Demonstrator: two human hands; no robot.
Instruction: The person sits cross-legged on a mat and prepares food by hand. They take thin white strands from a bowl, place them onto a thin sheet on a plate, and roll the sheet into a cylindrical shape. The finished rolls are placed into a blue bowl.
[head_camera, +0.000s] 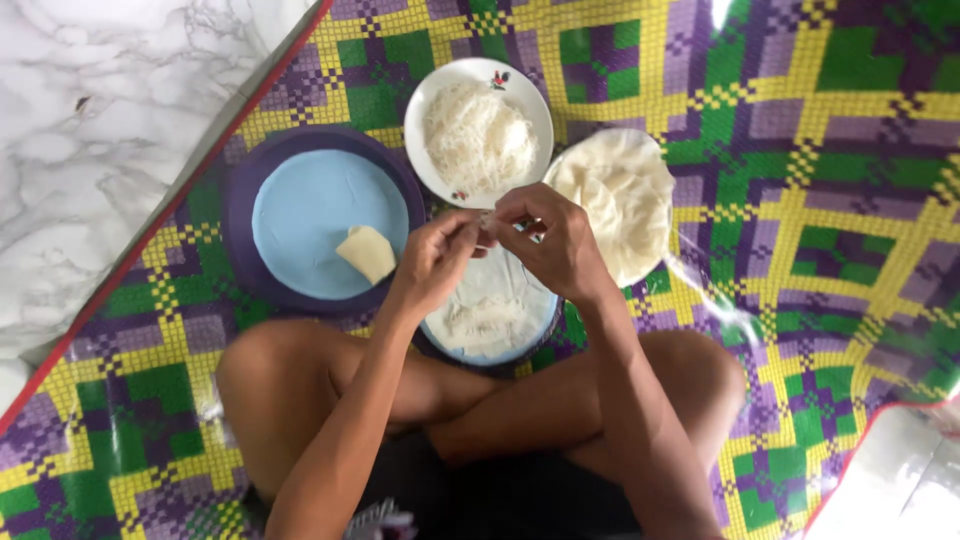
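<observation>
Left of the white noodle plate (478, 128) sits a blue tray (315, 225) carrying one folded pale roll (367, 252). Just below that plate, the left hand (432, 262) and right hand (555, 240) meet, fingers pinched on thin white noodle strands (487, 240). Beneath the hands lies a translucent wrapper (490, 312). Right of the plate, a wrapper stack (618, 195).

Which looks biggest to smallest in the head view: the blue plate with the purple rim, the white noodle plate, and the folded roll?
1. Blue plate with the purple rim, clearly the widest.
2. White noodle plate, smaller; it lies slightly farther from the camera, but the gap looks real.
3. Folded roll, by far the smallest.
</observation>
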